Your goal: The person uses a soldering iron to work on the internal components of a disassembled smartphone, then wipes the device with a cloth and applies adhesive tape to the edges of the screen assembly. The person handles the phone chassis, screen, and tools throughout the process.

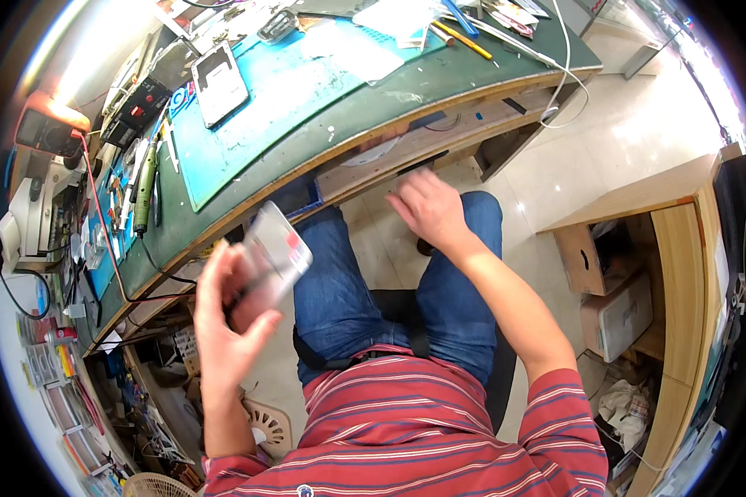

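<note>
My left hand (236, 323) grips a thin silver phone (275, 253), both blurred by motion, raised over my left thigh in front of the desk's edge. My right hand (431, 207) hangs over my right thigh near the shallow shelf (348, 180) under the desktop, fingers loosely bent and apart, with nothing visible in them. On the cyan mat (273, 108) atop the desk lies another phone body or frame (220, 87), silver and white.
The green desk (439, 87) holds an orange meter (46, 124), a green hand tool (147, 186), cables, pens and papers. A wooden cabinet (671, 298) with boxes stands at my right. A fan (153, 484) sits low at left.
</note>
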Demonstrator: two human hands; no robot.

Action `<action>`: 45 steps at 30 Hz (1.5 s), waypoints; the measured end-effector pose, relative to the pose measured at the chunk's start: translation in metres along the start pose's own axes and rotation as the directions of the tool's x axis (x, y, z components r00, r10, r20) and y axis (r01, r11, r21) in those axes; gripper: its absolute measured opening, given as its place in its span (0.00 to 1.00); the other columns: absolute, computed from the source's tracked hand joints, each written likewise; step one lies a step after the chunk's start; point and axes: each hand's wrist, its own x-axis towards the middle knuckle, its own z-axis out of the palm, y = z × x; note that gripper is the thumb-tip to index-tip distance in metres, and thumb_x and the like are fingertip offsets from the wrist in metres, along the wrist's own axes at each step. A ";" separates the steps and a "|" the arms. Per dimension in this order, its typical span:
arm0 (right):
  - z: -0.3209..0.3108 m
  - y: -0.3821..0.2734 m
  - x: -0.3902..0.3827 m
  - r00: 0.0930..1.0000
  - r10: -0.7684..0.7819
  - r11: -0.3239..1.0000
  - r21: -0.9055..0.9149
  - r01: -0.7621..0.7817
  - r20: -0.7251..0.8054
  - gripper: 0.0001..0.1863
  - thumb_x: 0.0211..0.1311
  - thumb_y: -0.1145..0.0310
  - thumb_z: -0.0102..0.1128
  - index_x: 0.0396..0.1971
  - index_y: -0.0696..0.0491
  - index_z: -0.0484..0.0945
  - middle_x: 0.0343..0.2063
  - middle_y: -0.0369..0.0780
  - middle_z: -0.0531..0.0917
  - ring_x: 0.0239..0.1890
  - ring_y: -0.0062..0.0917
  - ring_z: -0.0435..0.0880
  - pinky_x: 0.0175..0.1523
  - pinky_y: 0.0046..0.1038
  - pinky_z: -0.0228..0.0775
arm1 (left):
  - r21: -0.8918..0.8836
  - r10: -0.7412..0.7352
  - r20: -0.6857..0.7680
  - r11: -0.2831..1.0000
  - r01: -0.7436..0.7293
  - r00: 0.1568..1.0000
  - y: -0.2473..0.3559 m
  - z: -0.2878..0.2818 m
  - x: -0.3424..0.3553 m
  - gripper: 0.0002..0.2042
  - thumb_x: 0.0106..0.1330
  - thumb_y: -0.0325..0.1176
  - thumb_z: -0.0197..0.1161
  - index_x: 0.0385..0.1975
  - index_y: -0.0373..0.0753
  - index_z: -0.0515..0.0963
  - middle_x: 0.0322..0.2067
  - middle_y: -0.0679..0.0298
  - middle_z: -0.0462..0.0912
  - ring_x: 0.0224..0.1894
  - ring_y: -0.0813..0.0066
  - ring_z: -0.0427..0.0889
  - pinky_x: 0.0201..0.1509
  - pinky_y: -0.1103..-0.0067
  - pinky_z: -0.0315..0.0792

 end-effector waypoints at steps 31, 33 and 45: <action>-0.017 0.087 0.070 0.974 0.038 0.965 -0.260 0.022 0.224 0.06 0.56 0.72 0.62 0.34 0.52 0.84 0.32 0.47 0.86 0.38 0.46 0.86 0.45 0.44 0.78 | 0.853 -0.073 0.518 -0.020 -0.521 0.852 -0.070 0.153 0.182 0.24 0.79 0.38 0.53 0.70 0.34 0.67 0.56 0.52 0.83 0.55 0.54 0.84 0.58 0.67 0.77; -0.022 0.090 0.064 0.965 0.041 0.974 -0.224 0.019 0.260 0.06 0.57 0.72 0.61 0.34 0.53 0.83 0.33 0.48 0.86 0.39 0.46 0.86 0.46 0.45 0.78 | 0.106 -0.160 0.787 -0.917 -0.385 0.596 -0.071 0.143 0.191 0.31 0.81 0.45 0.46 0.78 0.37 0.53 0.70 0.52 0.68 0.71 0.58 0.66 0.73 0.66 0.63; -0.026 0.067 0.072 0.849 -0.065 0.996 -0.015 0.086 0.524 0.23 0.64 0.46 0.67 0.46 0.51 0.86 0.42 0.43 0.88 0.48 0.44 0.86 0.55 0.43 0.76 | -0.765 -0.475 0.518 -0.629 0.137 0.711 -0.107 0.123 0.199 0.32 0.83 0.57 0.35 0.78 0.45 0.59 0.79 0.59 0.58 0.81 0.56 0.53 0.84 0.50 0.44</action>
